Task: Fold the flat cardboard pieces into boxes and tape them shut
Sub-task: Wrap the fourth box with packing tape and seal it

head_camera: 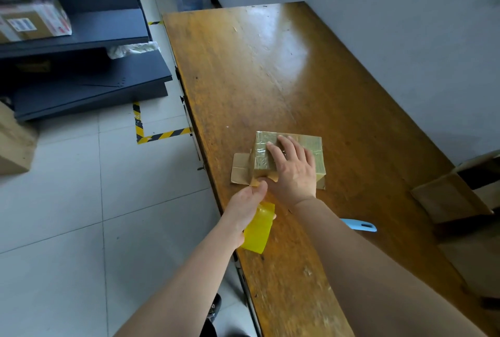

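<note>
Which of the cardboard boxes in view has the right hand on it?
The small taped box on the table: the right hand lies flat on top. The shelf box, floor box and right-edge box are untouched.

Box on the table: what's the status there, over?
Right hand flat on the taped box. Left hand holds the yellow tape roll at its near corner. Left-end flaps lie open. Blue tool beside the right forearm, clear of the work.

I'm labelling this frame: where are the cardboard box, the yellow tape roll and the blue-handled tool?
cardboard box (318, 145), head view, its taped top face.
yellow tape roll (258, 231), head view, its outer side.
blue-handled tool (361, 226), head view, its handle end.
</note>
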A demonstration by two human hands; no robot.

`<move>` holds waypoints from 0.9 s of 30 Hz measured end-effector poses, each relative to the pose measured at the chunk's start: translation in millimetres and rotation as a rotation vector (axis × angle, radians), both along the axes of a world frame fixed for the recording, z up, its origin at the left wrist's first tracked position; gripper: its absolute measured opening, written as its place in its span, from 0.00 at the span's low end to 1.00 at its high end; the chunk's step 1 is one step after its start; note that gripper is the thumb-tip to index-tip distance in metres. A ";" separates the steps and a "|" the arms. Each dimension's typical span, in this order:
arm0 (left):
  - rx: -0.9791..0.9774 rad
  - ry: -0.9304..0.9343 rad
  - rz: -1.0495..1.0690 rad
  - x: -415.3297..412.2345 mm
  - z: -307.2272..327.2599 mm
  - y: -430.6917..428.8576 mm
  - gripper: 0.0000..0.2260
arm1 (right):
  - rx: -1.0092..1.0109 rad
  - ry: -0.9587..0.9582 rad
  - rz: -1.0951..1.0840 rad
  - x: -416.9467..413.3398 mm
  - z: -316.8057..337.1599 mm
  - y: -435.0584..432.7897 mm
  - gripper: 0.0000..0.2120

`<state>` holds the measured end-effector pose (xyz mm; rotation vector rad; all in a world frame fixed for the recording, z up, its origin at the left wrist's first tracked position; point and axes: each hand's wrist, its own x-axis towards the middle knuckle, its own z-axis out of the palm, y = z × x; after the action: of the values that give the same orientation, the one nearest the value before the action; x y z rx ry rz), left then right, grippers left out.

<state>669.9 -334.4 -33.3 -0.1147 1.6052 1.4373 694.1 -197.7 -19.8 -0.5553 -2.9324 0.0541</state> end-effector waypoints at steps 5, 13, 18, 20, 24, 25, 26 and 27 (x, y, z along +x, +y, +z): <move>-0.071 0.136 0.006 2.3 12.9 2.1 0.08 | -0.082 -0.048 0.003 3.1 6.2 0.3 0.37; -0.126 0.360 -0.097 11.0 15.2 -6.6 0.05 | -0.156 -0.117 0.019 6.1 15.6 1.6 0.38; -0.149 0.508 -0.188 15.6 17.1 -11.6 0.07 | -0.182 -0.125 0.036 8.8 20.7 2.2 0.35; -0.134 0.560 -0.285 16.6 17.4 -12.6 0.23 | -0.194 -0.125 0.035 10.3 23.0 2.9 0.34; -0.290 0.923 -0.511 26.6 13.5 -10.7 0.28 | -0.218 -0.125 0.040 12.9 27.4 2.3 0.32; -0.348 1.034 -0.546 29.6 9.9 -11.0 0.28 | -0.223 -0.128 0.039 13.6 28.3 1.7 0.33; -0.395 1.130 -0.583 32.7 4.2 -11.4 0.29 | -0.226 -0.132 0.039 14.5 28.9 1.5 0.33; -0.419 1.199 -0.618 35.8 -2.8 -12.9 0.31 | -0.228 -0.136 0.040 15.1 29.3 1.6 0.33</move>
<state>705.7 -347.3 -36.1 1.0969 2.5354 0.6071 709.3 -196.0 9.5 -0.5522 -3.0910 0.3745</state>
